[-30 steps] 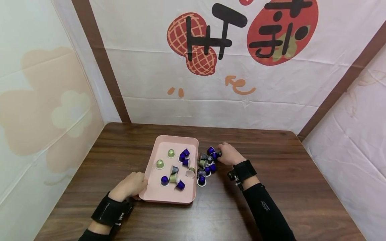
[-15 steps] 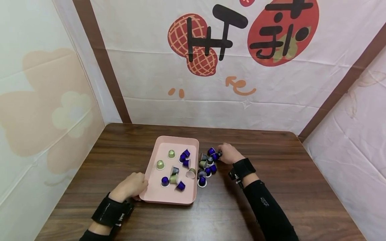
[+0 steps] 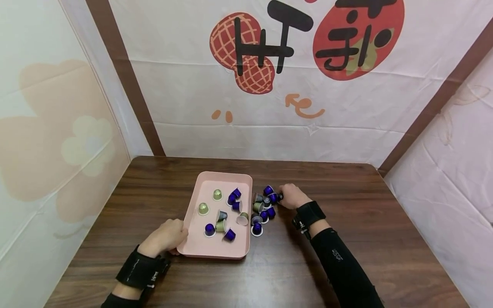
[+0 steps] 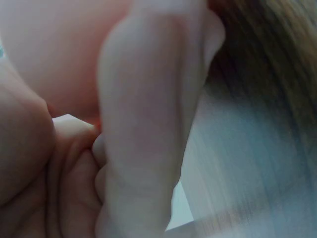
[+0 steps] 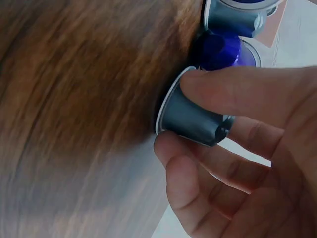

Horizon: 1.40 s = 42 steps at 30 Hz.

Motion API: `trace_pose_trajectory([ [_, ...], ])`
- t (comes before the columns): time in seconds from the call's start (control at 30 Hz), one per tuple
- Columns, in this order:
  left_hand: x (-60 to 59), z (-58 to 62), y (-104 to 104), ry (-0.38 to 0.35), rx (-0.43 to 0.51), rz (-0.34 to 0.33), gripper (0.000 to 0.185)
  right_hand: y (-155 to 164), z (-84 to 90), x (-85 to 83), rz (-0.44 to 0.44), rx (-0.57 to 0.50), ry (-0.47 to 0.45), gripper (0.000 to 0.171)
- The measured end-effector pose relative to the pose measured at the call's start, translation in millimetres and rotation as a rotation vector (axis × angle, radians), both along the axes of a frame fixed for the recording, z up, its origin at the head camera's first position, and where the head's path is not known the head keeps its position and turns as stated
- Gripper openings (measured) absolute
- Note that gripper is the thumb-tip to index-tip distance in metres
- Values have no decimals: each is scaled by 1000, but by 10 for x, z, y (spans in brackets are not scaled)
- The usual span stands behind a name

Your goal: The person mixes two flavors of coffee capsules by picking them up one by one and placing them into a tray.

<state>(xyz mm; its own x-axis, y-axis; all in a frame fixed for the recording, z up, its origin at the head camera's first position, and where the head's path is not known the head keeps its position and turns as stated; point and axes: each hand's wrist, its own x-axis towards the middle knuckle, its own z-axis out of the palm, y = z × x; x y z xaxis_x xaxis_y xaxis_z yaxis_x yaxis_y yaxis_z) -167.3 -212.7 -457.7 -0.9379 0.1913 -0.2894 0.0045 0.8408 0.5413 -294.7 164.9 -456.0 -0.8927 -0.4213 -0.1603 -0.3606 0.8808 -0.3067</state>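
My left hand (image 3: 165,236) grips the near left corner of a pink tray (image 3: 192,244). Up close in the left wrist view, curled fingers (image 4: 143,114) lie against a pinkish surface. Right of the tray, my right hand (image 3: 293,196) is at the far right side of a coffee capsule pile. Between thumb and fingers it pinches a grey-teal coffee capsule (image 5: 193,116), tilted, with its pale rim towards the wood. A shiny blue capsule (image 5: 218,49) sits just beside the thumb, and another teal capsule (image 5: 233,21) lies beyond it.
Green capsules (image 3: 203,208), blue capsules (image 3: 229,235) and a grey one (image 3: 221,215) lie scattered in the tray. The pile (image 3: 258,207) of mixed capsules nearly touches the tray's right rim. Underneath is a brown wooden table (image 3: 346,239), with a printed cloth (image 3: 185,94) hanging behind.
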Motion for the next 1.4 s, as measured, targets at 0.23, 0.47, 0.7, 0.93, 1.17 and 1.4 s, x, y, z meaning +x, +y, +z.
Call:
trace_pose_trajectory([
  [0.23,-16,34,-22,-9,-3,1,24,16,122,47,-7,-18,28,19],
  [0.47,-22,43,-31,-9,-8,-4,24,-123,351,149,47,-68,101,14],
  [0.7,-23,63,-20,-26,-7,7,23,-398,519,245,115,-55,123,23],
  [0.93,-3,59,-26,-19,-15,5,23,-751,618,321,274,-78,136,18],
  [1.17,19,38,-30,-20,-1,6,24,-1119,697,391,386,-29,117,15],
  [1.4,38,45,-19,-27,12,8,23,-1404,689,387,417,46,119,17],
])
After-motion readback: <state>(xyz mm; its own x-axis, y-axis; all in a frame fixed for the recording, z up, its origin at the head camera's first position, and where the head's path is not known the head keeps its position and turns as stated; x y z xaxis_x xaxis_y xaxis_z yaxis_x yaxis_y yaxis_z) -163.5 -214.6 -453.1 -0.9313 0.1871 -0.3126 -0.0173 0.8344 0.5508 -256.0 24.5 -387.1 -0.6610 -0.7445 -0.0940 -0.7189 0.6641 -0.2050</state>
